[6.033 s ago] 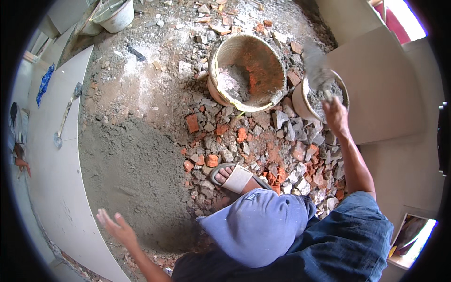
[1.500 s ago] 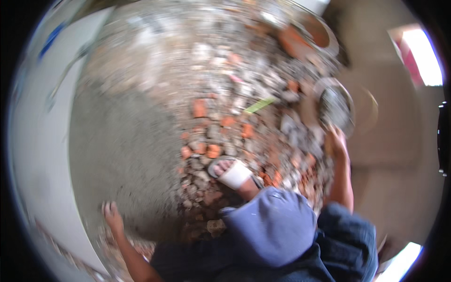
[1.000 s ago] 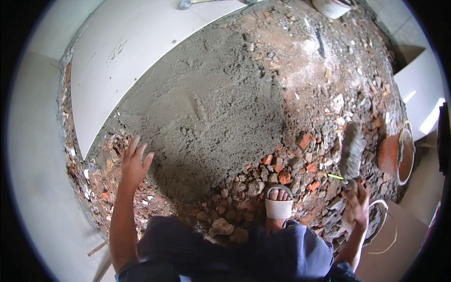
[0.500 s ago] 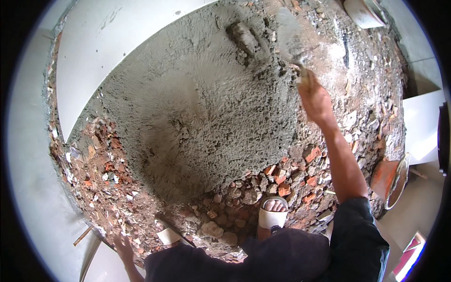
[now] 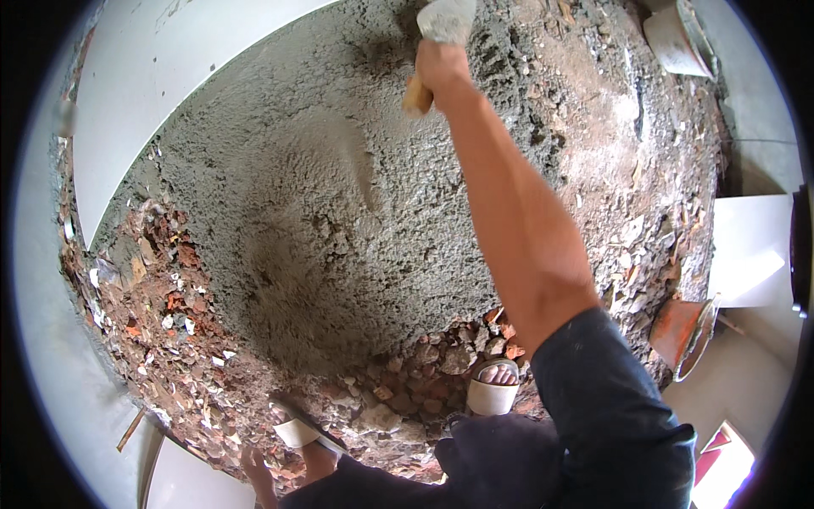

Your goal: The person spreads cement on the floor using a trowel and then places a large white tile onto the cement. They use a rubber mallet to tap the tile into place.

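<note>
My right hand (image 5: 442, 66) is wrapped round a trowel (image 5: 447, 20) at the far end of the wet mortar (image 5: 339, 195). The trowel's wooden handle end sticks out below my fist, and its grey, mortar-smeared blade points away from me at the top edge. The mortar lies in a broad grey bed, smoother in its middle and rougher toward the right. Low at the left, my left hand (image 5: 257, 471) hangs beside my leg, fingers loosely apart, with nothing seen in it.
A large white tile (image 5: 153, 76) borders the mortar at the far left. Broken brick rubble (image 5: 170, 314) surrounds the near side, under my sandalled feet. On the right stand a white bucket (image 5: 678, 41), an orange-brown bucket (image 5: 676, 329) and a white panel (image 5: 746, 246).
My right hand has swung the trowel left, from the bare rubble onto the far mortar. The hollow there is now partly covered by the arm and blade. My left hand has come nearer my leg.
</note>
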Available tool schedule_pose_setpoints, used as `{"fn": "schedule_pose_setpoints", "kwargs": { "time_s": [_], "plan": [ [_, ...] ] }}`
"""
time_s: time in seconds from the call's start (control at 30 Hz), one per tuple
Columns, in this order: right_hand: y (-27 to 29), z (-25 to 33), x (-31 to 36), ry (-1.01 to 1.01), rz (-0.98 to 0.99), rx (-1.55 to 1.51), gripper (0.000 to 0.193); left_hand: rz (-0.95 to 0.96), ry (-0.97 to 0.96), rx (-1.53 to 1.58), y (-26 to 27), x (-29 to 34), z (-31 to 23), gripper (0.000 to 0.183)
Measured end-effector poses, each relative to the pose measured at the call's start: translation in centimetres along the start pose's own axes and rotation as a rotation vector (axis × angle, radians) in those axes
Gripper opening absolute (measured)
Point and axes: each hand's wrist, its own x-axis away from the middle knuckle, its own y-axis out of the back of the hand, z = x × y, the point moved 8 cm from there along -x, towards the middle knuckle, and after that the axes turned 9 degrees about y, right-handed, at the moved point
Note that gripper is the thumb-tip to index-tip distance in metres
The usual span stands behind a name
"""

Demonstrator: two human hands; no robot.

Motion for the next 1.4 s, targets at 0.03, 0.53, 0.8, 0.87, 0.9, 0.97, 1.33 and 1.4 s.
{"fn": "schedule_pose_setpoints", "kwargs": {
  "time_s": [0.03,0.53,0.8,0.87,0.9,0.97,1.33,1.4],
  "plan": [
    [0.5,0.7,-1.5,0.052,0.058,0.121,0.036,0.019,0.023,-0.001,-0.7,0.3,0.7,0.033],
    [8.0,-8.0,-5.4,0.052,0.294,0.495,0.046,0.108,0.068,-0.006,-1.3,1.4,-0.8,0.038],
    [11.6,-7.0,-4.9,-0.053,0.405,0.427,0.033,0.047,0.033,0.009,-2.3,1.4,0.6,0.036],
    [13.0,-7.1,-1.6,-0.046,0.496,0.297,0.044,0.049,0.061,0.048,-2.5,1.6,1.1,0.036],
    [13.7,-7.3,0.3,-0.04,0.54,0.232,0.051,0.048,0.076,0.069,-2.5,1.6,1.2,0.035],
    [14.6,-9.0,4.7,-0.08,0.557,0.262,0.052,0.061,0.068,0.045,-2.6,1.7,1.0,0.038],
    [13.4,-16.1,26.2,-0.071,0.494,0.353,0.032,0.042,-0.006,-0.101,-0.1,0.0,-2.0,0.036],
    [13.8,-7.8,24.1,1.08,-0.121,1.301,0.02,0.045,-0.027,-0.079,0.0,0.1,-2.3,0.039]
  ]
}}
